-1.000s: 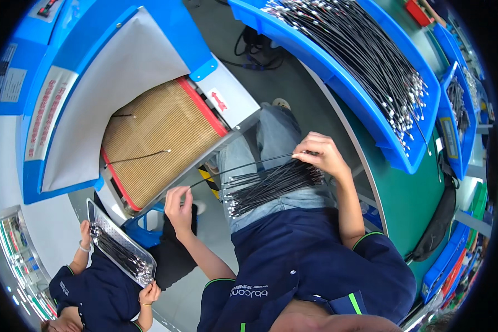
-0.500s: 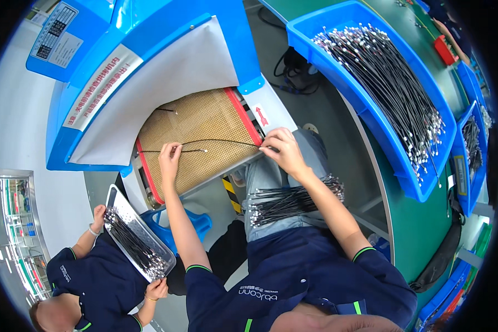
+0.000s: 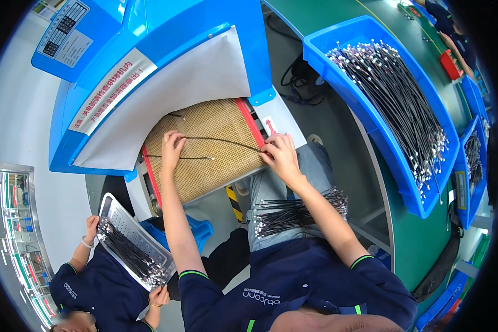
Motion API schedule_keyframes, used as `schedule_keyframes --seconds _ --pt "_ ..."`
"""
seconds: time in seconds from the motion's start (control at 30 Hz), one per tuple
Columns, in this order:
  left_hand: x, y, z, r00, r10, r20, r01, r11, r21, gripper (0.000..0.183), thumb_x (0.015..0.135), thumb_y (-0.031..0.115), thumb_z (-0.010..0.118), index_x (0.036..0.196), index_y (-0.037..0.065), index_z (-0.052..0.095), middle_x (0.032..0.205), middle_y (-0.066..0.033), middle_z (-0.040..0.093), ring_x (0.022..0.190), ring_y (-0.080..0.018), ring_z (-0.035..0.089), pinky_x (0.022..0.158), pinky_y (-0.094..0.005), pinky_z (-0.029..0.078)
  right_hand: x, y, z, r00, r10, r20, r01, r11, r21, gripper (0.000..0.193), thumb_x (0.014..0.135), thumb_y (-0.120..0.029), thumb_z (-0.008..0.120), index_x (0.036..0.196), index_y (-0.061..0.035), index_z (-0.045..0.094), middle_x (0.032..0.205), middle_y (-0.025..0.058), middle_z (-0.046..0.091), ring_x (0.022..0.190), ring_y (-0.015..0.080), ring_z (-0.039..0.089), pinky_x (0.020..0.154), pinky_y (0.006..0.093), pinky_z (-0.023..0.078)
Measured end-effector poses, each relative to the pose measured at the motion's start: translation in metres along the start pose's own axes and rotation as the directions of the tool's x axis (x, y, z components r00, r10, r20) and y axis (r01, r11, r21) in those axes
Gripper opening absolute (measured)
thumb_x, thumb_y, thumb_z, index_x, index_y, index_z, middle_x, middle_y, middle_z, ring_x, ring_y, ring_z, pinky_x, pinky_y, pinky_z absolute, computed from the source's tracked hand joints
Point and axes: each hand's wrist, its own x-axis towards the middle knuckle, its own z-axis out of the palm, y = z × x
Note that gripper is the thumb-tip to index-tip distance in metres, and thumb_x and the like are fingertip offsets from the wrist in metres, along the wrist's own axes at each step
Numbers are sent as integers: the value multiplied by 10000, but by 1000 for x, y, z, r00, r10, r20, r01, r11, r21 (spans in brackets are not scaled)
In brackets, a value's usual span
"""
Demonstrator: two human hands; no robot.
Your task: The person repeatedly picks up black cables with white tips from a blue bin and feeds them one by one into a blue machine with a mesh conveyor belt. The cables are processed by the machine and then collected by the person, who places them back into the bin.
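A thin black cable (image 3: 222,140) stretches between my two hands over a tan mesh conveyor belt (image 3: 205,180). My left hand (image 3: 173,145) pinches it near its left end, above the belt. At the belt's right red edge, my right hand (image 3: 282,159) grips the other end between fingers and thumb. A second black cable (image 3: 191,158) with a pale tip lies across the belt, partly behind my left wrist. Deeper in, a third cable (image 3: 176,115) shows partly at the machine's curtain. A bundle of black cables (image 3: 285,214) rests across my lap.
The blue machine (image 3: 199,44) with a white curtain (image 3: 205,72) arches over the belt. To the right, a blue bin (image 3: 337,83) full of cables stands on a green table (image 3: 426,243). At left, another person holds a perforated tray (image 3: 152,243) of cables beside a blue stool (image 3: 199,232).
My left hand has moved farther over the belt with its cable end, away from the cable lying there. The view has shifted slightly. The other person's tray has moved a little left.
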Motion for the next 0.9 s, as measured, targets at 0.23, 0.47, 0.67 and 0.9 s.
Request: schedule_keyframes --seconds 0.23,0.47,0.67,0.9 --pt "-29 67 -3 968 -59 -244 41 996 -79 304 839 112 618 1129 41 560 1169 -140 525 1111 -288 504 966 -362 387 -38 11 -53 986 71 152 -117 940 319 110 768 -111 671 853 -50 635 918 71 598 924 268 559 842 379 438" --pt "-138 158 45 999 -45 1 43 958 -283 200 852 60 576 1047 20 597 1083 -118 579 1077 -271 536 945 -349 401 -106 33 -114 741 144 656 -264 961 87 154 784 -180 666 862 -46 656 899 88 631 928 281 571 833 382 447" --pt "-190 195 79 951 -98 294 216 890 -402 154 852 57 571 997 23 611 1013 -117 611 959 -283 595 836 -333 455 -136 40 -111 746 166 645 -251 967 42 193 753 -114 666 937 -61 650 950 95 605 959 283 550 858 380 432" --pt "-208 192 80 882 -99 461 291 884 -367 139 862 93 569 975 19 602 950 -130 626 909 -290 607 792 -340 464 -149 45 -95 809 156 567 -192 981 3 157 733 -55 648 888 -55 620 905 86 566 918 277 538 839 373 433"
